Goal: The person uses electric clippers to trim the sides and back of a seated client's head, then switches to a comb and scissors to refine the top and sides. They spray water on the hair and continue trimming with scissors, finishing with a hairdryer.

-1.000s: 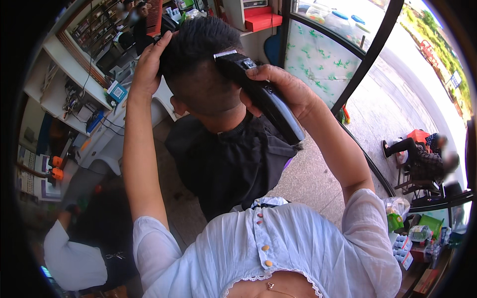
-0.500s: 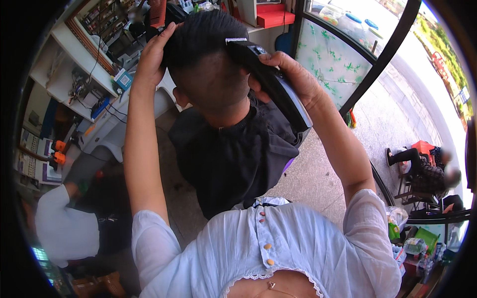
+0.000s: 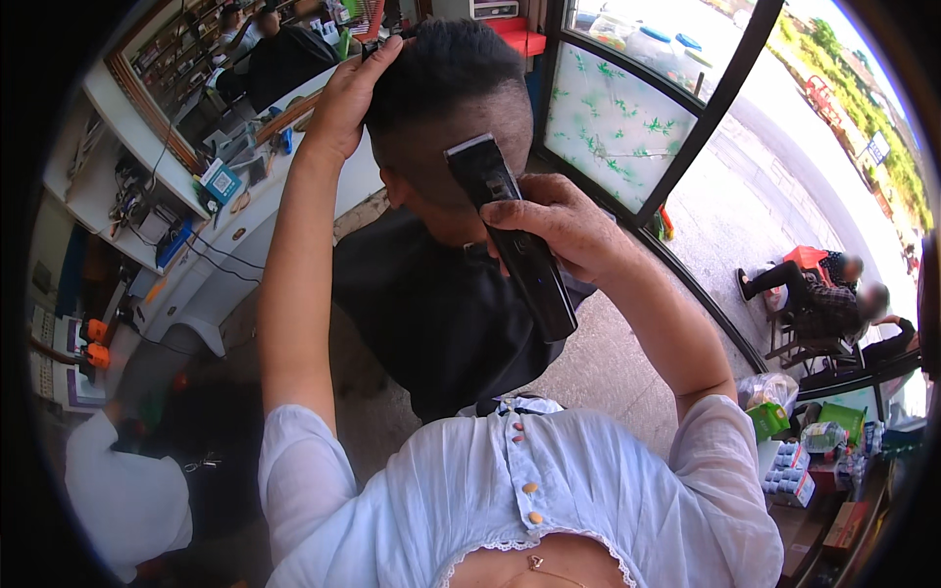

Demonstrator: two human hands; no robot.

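Observation:
A seated person with short dark hair (image 3: pixel 456 73) and a black cape (image 3: pixel 431 314) is in front of me, seen from behind. My right hand (image 3: pixel 554 220) is wrapped around black hair clippers (image 3: pixel 524 265), thumb on top. The clipper head lies against or just over the closely cropped lower back of the head. At the left side of the head is my left hand (image 3: pixel 348 103), its thumb by the longer top hair. A red comb (image 3: pixel 367 18) sticks out beyond this hand; most of its fingers and their grip are hidden.
On the left, a white counter (image 3: pixel 250 230) stands below a mirror, with cords and small tools. A glass door (image 3: pixel 618 127) in a black frame is at the right. People (image 3: pixel 823 294) sit outside. Bottles and packages (image 3: pixel 823 441) crowd the lower right; a white-clad person (image 3: pixel 127 500) is lower left.
The clippers have moved down from the upper right of the head to its lower back. My left hand and the comb have shifted right with the head, which has turned slightly.

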